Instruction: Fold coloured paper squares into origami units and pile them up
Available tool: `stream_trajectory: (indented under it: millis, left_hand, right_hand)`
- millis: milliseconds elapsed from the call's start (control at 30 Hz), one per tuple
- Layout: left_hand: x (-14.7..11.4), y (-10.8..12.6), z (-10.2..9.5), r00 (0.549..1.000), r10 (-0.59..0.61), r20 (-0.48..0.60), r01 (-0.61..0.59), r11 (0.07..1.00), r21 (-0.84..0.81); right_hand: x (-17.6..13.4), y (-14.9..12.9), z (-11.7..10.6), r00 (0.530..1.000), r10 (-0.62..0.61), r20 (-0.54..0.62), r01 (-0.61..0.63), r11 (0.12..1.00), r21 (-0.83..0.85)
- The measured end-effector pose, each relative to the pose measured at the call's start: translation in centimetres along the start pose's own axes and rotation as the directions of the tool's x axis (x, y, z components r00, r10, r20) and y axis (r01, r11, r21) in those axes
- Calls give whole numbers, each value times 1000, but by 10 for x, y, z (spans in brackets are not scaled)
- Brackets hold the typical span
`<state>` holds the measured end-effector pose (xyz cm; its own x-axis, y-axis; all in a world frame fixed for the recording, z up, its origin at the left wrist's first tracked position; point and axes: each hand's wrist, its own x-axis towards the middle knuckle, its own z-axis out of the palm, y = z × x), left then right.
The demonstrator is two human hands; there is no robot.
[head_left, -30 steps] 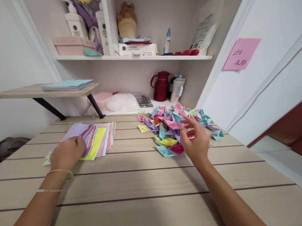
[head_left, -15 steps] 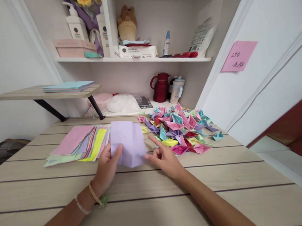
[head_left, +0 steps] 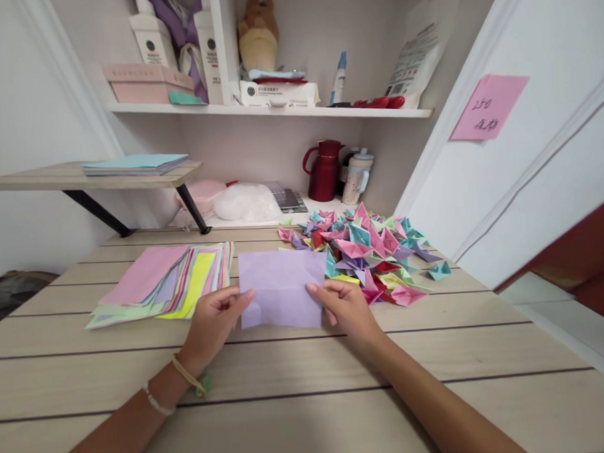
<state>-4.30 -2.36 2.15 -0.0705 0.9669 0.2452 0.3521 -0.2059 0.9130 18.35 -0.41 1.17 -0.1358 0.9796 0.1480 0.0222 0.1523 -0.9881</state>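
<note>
A sheet of purple paper (head_left: 283, 287) is held spread out above the table, with a faint crease across its middle. My left hand (head_left: 217, 322) pinches its left edge, thumb on top. On the opposite edge, my right hand (head_left: 346, 311) grips the sheet between thumb and fingers. Left of the sheet lies a fanned stack of coloured paper (head_left: 147, 277) in pink, green, purple and yellow. To the right is a heap of folded paper boats (head_left: 367, 247) in many colours, partly hidden behind the sheet and my right hand.
A small raised wooden shelf (head_left: 34, 177) on black brackets carries blue paper (head_left: 136, 163). At the back stand a dark red thermos jug (head_left: 324, 172) and a light tumbler (head_left: 357, 178), beside a white plastic bag (head_left: 247, 203). A pink note (head_left: 490, 108) sticks to the right wall.
My right hand, apart from the purple paper before, now holds its right edge. The sheet has moved slightly right and is stretched wide between both hands.
</note>
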Motion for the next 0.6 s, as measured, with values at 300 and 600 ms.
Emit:
stream_trajectory:
  millis: [300, 600]
  left_hand:
    - [2, -10, 8, 988, -151, 32, 153, 924, -351]
    - [5, -10, 12, 993, -84, -79, 38, 885, -463]
  right_hand:
    - [0, -1, 2, 1000, 10, -6, -9, 997, 78]
    - [1, 9, 11, 999, -10, -43, 22, 958, 285]
